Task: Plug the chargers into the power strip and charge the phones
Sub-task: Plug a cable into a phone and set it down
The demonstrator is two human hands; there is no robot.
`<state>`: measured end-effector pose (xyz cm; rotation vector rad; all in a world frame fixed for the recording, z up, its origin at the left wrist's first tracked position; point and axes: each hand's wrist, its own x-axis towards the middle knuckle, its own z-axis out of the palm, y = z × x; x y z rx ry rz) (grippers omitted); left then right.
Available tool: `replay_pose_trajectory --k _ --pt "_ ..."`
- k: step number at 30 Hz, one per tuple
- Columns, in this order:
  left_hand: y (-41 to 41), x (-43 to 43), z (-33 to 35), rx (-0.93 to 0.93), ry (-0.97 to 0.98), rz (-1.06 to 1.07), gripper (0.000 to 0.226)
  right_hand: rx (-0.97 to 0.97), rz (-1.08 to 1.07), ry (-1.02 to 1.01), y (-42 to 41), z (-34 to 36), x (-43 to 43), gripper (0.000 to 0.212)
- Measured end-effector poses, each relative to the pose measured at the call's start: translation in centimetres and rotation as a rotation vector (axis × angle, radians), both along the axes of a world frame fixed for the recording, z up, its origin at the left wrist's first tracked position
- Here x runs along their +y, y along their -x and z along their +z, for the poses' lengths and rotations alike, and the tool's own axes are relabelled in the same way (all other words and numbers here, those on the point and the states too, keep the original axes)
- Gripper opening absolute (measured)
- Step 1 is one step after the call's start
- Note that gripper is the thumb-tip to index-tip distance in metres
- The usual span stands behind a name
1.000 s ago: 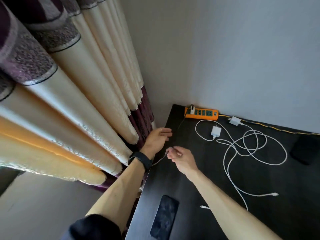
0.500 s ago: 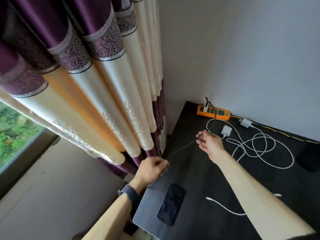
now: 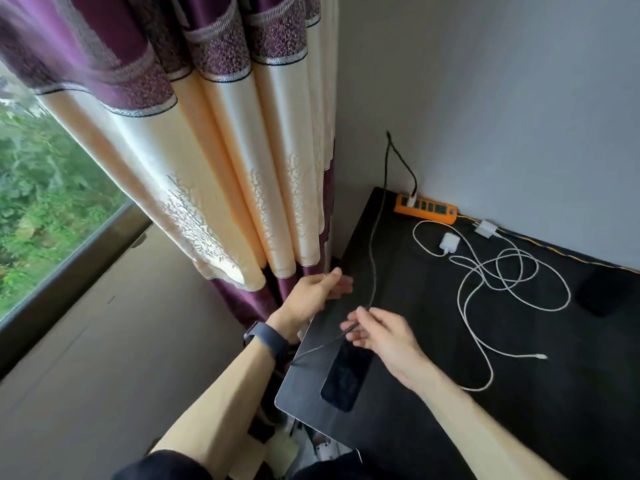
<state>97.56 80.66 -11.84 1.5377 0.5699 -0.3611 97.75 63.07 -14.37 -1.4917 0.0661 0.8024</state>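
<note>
R hand [image 3: 384, 337] pinches the dark cable [image 3: 372, 254] just above the phone [image 3: 346, 375] on the tabletop [image 3: 588, 393]. Cable's far end is plugged into the power strip [image 3: 426, 209], well beyond the phone. L hand [image 3: 308, 296], left of the phone — fingers blurred, can't tell. Slide along to the connector end w/o tugging the strip — then seat it square.

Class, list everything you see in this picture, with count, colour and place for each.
table: one, black, room corner
power strip: one, orange, table's back edge
plugged charger: one, white, strip's left end
dark cable: one, runs forward from that charger
loose chargers: two, white, near strip
white cables: count unclear, tangled, table middle
phone: one, dark, table front-left
curtain: cream and purple, left
left hand: table's left edge, grip unclear
right hand: pinches dark cable
</note>
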Motion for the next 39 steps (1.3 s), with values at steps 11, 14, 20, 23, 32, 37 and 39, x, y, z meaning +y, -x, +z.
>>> replay_pose_trajectory --k 11,14,20,23,32,37,39 --pt "12.1 0.7 -0.7 -0.032 0.026 -0.184 0.022 0.100 -0.462 -0.049 -6.5 2.3 -3.4 0.025" --pt "12.5 0.8 2.3 -0.085 0.235 -0.030 0.017 0.170 -0.208 0.063 -2.9 1.2 -2.3 0.042" --pt "10.1 -0.4 5.3 -0.038 0.548 0.413 0.014 0.033 0.585 0.116 7.7 0.7 0.0 0.046" --pt "9.5 -0.8 6.1 -0.074 0.497 0.436 0.012 -0.105 0.696 0.174 10.6 0.9 0.5 0.023" --pt "15.5 -4.1 0.8 0.107 0.027 -0.145 0.051 0.023 0.008 -0.141 7.2 6.0 -3.6 0.032" --pt "19.8 -9.2 -1.3 0.103 0.152 -0.242 0.041 0.047 -0.153 -0.120 3.2 5.9 -6.2 0.032" --pt "20.1 -10.1 -0.8 0.035 0.222 -0.091 0.029 0.081 -0.132 -0.066 2.8 4.5 -7.1 0.040"
